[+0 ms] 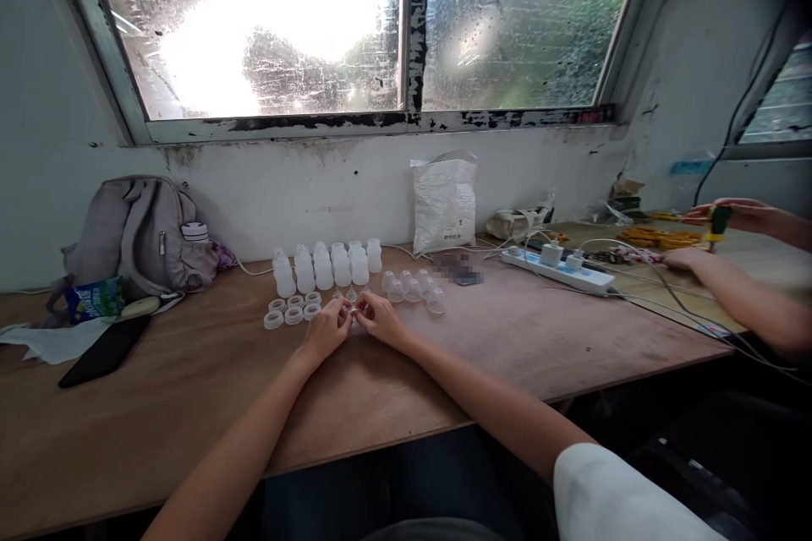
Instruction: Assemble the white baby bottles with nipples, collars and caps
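Note:
My left hand [328, 329] and my right hand [379, 319] meet at the middle of the table, fingertips pinched together around something small and clear that I cannot make out. Just behind the fingers stand clear nipple-shaped pieces [352, 294]. Several translucent white bottles [323, 269] are lined up in rows farther back. To the left of my left hand lie several clear rings [293, 315]. Several clear cups or caps [412, 291] sit to the right of my right hand.
A grey backpack [136, 228], a green-blue packet [95, 299] and a black phone [106, 351] lie left. A white bag [444, 201] leans on the wall. Right are a power strip [558, 269], cables and another person's hands with a green-black screwdriver [719, 224].

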The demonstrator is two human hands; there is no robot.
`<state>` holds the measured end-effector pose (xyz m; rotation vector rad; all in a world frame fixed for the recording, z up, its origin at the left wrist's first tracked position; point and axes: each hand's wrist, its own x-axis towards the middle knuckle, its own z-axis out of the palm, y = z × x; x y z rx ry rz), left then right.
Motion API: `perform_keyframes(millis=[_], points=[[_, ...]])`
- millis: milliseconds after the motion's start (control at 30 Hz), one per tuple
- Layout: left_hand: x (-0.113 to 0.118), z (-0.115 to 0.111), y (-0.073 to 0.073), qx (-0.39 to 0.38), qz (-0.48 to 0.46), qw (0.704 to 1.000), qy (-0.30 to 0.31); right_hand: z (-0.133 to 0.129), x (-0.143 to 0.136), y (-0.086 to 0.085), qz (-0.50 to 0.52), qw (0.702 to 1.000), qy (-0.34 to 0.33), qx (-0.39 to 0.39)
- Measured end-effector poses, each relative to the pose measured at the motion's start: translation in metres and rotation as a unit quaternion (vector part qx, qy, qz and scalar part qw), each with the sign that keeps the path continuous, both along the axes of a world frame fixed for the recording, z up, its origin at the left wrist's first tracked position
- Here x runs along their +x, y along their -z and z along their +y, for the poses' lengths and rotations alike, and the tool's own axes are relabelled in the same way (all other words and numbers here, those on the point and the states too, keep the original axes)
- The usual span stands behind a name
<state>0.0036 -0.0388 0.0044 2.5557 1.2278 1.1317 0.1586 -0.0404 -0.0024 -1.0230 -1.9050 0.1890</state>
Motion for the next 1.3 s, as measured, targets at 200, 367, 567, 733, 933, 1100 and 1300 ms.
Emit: perform_keyframes(millis=[200, 367, 567, 733, 933, 1100, 1300], points=[[0.0005, 0.0009, -0.0003, 0.003, 0.015, 1.0, -0.005, 0.0007, 0.0, 0.0007, 0.002, 1.0, 0.003, 0.001], [0.0008, 0.0035, 0.0002, 0.003, 0.01, 1.0, -0.001, 0.0016, -0.0003, 0.0, 0.016, 1.0, 0.012, -0.018], [-0.0011, 0.0034, 0.0002, -0.008, 0.015, 1.0, 0.012, 0.0039, -0.0003, 0.002, 0.02, 0.999, 0.023, -0.019], [-0.0001, 0.0002, -0.0015, -0.007, 0.024, 1.0, 0.001, 0.0022, 0.0007, 0.0, 0.023, 1.0, 0.007, -0.015], [0.0014, -0.0026, -0.0019, -0.006, 0.037, 0.999, -0.011, 0.003, 0.0012, -0.0012, 0.032, 0.999, -0.007, -0.026], [0.0009, -0.0023, -0.0014, -0.005, 0.044, 0.999, -0.019, 0.0043, 0.0019, -0.0006, 0.033, 0.998, -0.02, -0.039], [0.0009, -0.0013, -0.0011, -0.001, 0.046, 0.999, -0.02, 0.0054, 0.0002, 0.0005, 0.028, 0.999, -0.004, -0.027]])
